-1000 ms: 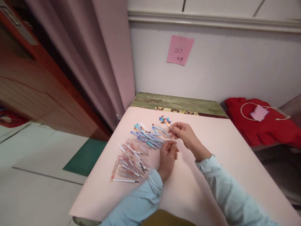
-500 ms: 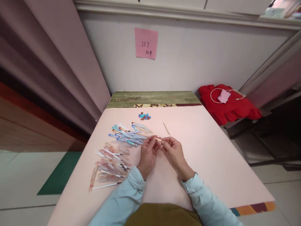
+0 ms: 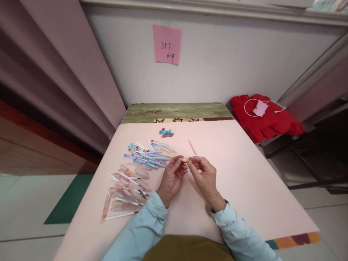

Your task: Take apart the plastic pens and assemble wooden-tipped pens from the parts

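Between thumb and fingers, my left hand [image 3: 172,178] grips a short beige pen barrel [image 3: 183,160], held level above the table. My right hand [image 3: 203,177] pinches at the barrel's right end; its fingertips hide what is there. Left of my hands lies a pile of blue, lilac and beige pen parts [image 3: 148,156]. Nearer me on the left are several translucent pinkish barrels [image 3: 127,190] with white refills [image 3: 122,215] among them. Beyond my hands sits a heap of small blue and brown caps [image 3: 166,133]. One slim cream pen part [image 3: 192,146] rests alone, farther back.
A pale pink sheet [image 3: 244,195] covers most of the table, with a green wood-patterned strip [image 3: 176,110] at the far edge. To the right, a red cloth [image 3: 269,123] bears a white cable and pink paper. A pink note [image 3: 167,44] is on the wall.
My right hand has shifted slightly right and turned, its fingertips now at the barrel's end. My left hand keeps its grip. The view has tilted down a little.
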Tool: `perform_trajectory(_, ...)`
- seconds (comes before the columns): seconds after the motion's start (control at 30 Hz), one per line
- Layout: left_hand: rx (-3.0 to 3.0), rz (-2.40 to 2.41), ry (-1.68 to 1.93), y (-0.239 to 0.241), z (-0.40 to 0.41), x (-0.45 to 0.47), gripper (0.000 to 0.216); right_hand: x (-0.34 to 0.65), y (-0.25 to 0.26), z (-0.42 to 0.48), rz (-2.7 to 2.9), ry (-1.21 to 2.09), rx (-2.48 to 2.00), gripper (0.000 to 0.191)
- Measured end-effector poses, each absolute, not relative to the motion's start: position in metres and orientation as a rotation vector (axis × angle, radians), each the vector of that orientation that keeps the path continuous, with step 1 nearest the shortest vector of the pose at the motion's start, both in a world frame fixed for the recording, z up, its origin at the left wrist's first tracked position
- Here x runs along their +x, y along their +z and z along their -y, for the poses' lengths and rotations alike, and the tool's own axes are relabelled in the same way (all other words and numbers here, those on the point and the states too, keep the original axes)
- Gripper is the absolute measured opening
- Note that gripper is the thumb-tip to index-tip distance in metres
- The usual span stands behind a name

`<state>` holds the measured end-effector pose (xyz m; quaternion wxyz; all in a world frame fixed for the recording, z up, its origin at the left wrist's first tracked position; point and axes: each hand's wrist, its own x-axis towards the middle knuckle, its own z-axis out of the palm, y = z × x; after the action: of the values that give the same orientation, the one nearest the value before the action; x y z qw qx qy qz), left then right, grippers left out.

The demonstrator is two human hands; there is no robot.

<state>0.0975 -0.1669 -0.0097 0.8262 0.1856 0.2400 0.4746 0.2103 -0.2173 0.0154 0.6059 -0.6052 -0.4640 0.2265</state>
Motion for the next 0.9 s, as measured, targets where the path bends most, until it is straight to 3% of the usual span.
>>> perform_trajectory(0.2, 0.475, -0.541, 1.081, -0.006, 0.169, 0.099, 0.029, 0.213, 0.008, 0.213, 0.786, 0.913, -1.248, 0.026)
perform_trajectory(0.53, 0.585, -0.544, 1.106, 0.001, 0.173, 0.102, 0.022, 0.214, 0.002, 0.208, 0.562, 1.172, -1.121, 0.029)
perform_trajectory(0.77, 0.639, -0.588, 1.121, 0.002, 0.174, 0.102, 0.023, 0.213, -0.006, 0.205, 0.506, 1.230, -1.069, 0.027)
perform_trajectory(0.9, 0.650, -0.633, 1.105, -0.001, 0.174, 0.102, 0.022, 0.219, -0.002, 0.206, 0.563, 1.067, -1.122, 0.025)
